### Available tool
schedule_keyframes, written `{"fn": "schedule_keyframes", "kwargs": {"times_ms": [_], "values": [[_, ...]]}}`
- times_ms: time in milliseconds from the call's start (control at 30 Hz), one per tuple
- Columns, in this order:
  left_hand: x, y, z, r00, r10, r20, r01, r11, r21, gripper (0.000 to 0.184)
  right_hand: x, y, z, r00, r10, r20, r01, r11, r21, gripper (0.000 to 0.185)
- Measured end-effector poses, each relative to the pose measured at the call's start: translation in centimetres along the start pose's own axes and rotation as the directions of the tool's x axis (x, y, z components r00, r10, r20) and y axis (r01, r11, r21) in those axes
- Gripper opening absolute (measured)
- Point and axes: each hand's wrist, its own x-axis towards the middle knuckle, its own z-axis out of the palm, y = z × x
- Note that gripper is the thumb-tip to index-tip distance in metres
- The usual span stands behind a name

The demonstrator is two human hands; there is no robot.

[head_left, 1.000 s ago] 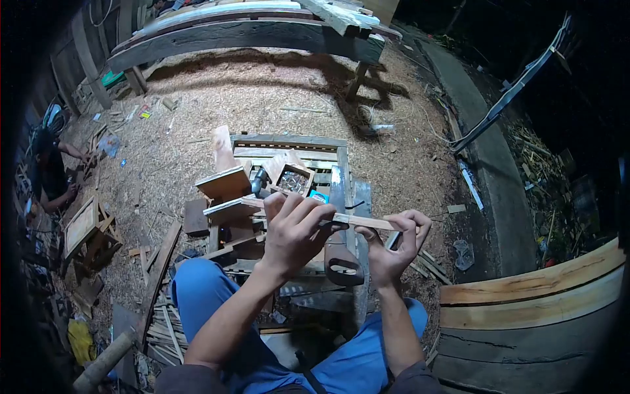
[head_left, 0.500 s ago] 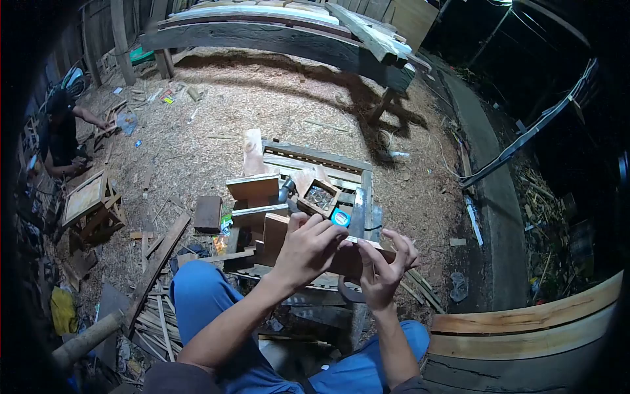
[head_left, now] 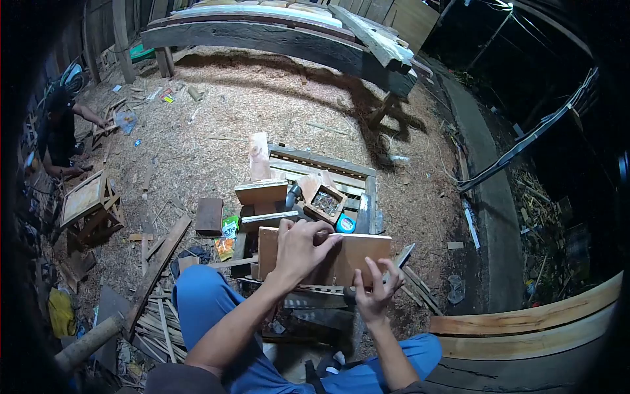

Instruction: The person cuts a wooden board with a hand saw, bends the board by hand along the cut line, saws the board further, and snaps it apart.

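My left hand (head_left: 300, 248) is closed over the top edge of an upright wooden board (head_left: 364, 253), its thumb along the edge. Against the lower right of the board's near face are the bent, parted fingers of my right hand (head_left: 377, 289); nothing is held in them. Another wooden piece (head_left: 267, 253) stands at the board's left, partly behind my left hand. Just beyond are an open wooden box (head_left: 325, 202) with small metal bits, a blue round container (head_left: 346, 224) and a dark hammer head (head_left: 293, 195).
A low slatted table (head_left: 321, 159) stands in front of me. A brown block (head_left: 209, 217) and small packets (head_left: 230, 227) lie left of it. Farther left, a person (head_left: 62, 131) crouches near a wooden frame (head_left: 85, 200). Planks (head_left: 525, 322) lie at right; a long bench (head_left: 262, 41) stands ahead.
The board has tilted so its broad face shows, and my right hand has moved down from its top edge to its face. The saw seen earlier is now mostly hidden. The view has shifted.
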Motion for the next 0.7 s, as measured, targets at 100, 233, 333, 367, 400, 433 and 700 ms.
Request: {"fn": "schedule_keyframes", "kwargs": {"times_ms": [100, 233, 333, 367, 400, 433, 700], "values": [[-0.1, -1.0, -0.1, 0.998, -0.061, 0.016, 0.06, 0.997, 0.054, 0.026, -1.8, 0.3, 0.3, 0.988, -0.019, 0.151, 0.007, 0.997, 0.081, 0.046], [-0.3, -1.8, -0.5, 0.995, -0.091, 0.036, 0.086, 0.99, 0.116, 0.025, -2.9, 1.5, 0.8, 0.961, -0.035, 0.275, -0.001, 0.992, 0.129, 0.043], [-0.4, -2.3, -1.1, 0.993, -0.106, 0.054, 0.098, 0.985, 0.14, 0.023, -4.0, 2.2, 0.6, 0.957, -0.01, 0.291, -0.04, 0.985, 0.166, 0.054], [-0.4, -2.7, -1.2, 0.995, -0.094, 0.03, 0.09, 0.988, 0.122, 0.022, -4.4, 2.3, 0.5, 0.958, -0.006, 0.287, -0.045, 0.984, 0.17, 0.054], [-0.4, -2.8, -1.3, 0.997, -0.083, 0.005, 0.082, 0.991, 0.103, 0.021, -4.8, 2.4, 0.4, 0.932, 0.012, 0.362, -0.072, 0.986, 0.153, 0.062], [-0.4, -2.7, -1.6, 0.994, -0.102, 0.024, 0.099, 0.989, 0.112, 0.02, -5.2, 2.6, 0.3, 0.901, 0.03, 0.433, -0.097, 0.986, 0.133, 0.069], [-1.0, -1.7, -0.9, 0.996, -0.073, 0.057, 0.065, 0.989, 0.132, 0.017, -6.8, 3.5, 0.3, 0.814, 0.028, 0.581, -0.103, 0.99, 0.096, 0.08]]}}
